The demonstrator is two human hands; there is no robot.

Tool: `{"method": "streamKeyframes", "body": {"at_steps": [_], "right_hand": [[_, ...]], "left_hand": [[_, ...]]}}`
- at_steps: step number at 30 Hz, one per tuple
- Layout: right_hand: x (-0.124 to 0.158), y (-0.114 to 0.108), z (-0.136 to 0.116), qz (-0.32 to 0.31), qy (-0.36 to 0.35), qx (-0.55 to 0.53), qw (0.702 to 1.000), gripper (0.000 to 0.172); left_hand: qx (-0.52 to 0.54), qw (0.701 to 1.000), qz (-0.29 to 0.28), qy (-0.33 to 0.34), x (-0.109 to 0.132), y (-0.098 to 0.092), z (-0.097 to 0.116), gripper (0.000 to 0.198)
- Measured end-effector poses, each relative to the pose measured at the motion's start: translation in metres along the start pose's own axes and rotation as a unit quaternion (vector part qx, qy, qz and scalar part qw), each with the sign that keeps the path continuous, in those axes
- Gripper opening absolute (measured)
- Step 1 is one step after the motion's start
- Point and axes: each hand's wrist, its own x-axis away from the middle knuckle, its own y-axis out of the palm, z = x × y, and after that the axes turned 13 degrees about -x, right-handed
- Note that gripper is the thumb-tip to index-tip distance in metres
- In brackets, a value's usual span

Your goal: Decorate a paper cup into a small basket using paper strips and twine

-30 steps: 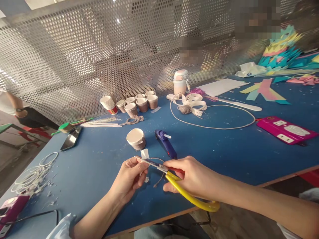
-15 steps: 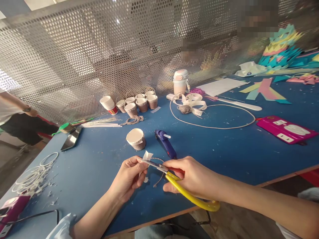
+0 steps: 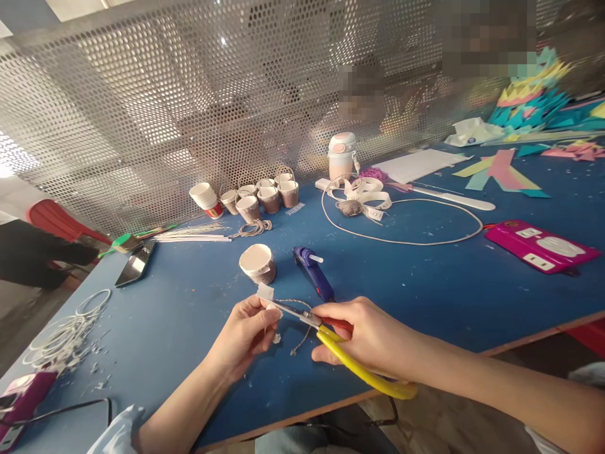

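My left hand (image 3: 250, 331) pinches a small piece of white paper (image 3: 274, 310) between thumb and fingers. In my right hand (image 3: 363, 328) are scissors (image 3: 352, 362) with yellow and red handles, their blades at the paper just by my left fingertips. A small white flap (image 3: 265, 291) stands out on the far side of the blades. Beneath the scissors a thin twisted cord (image 3: 302, 340) curves on the table, and a white paper scrap (image 3: 276, 338) is beside my left fingers. Just beyond my hands are a brown-wrapped paper cup (image 3: 258, 265) and a blue glue gun (image 3: 314, 274).
Several small handled buckets (image 3: 268, 197) and stacked cups (image 3: 205, 197) stand at the back by a perforated metal screen (image 3: 155, 126). A phone (image 3: 136, 263) and white cord coils (image 3: 61, 337) lie left. Ribbon (image 3: 375, 202), a bottle (image 3: 343, 157) and a pink power strip (image 3: 543, 244) are right.
The white flap at the blades has tipped over to the left, and the blades look closer together. At the far left, the standing person has shifted and a red chair shows more.
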Motion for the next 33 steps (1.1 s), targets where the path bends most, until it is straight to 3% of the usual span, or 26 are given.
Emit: {"method": "streamKeyframes", "body": {"at_steps": [8,15,30,33], "right_hand": [[0.0021,0.0001,0.0,-0.007,0.019,-0.033,0.999,0.028],[0.002,0.0004,-0.0041,0.011,-0.006,0.034,0.999,0.029],[0.0014,0.0039,0.0042,0.03,-0.048,0.044,0.997,0.029],[0.0045,-0.0037,0.0011,0.054,-0.076,0.039,0.995,0.025]], "left_hand": [[0.008,0.998,0.001,0.057,0.0024,0.0001,0.0016,0.018],[-0.012,0.999,0.015,0.038,0.0042,0.0028,0.0044,0.019],[-0.052,0.998,0.012,0.027,0.0038,0.0031,0.0029,0.019],[-0.066,0.995,0.042,0.058,0.0016,-0.0045,0.0068,0.018]]}}
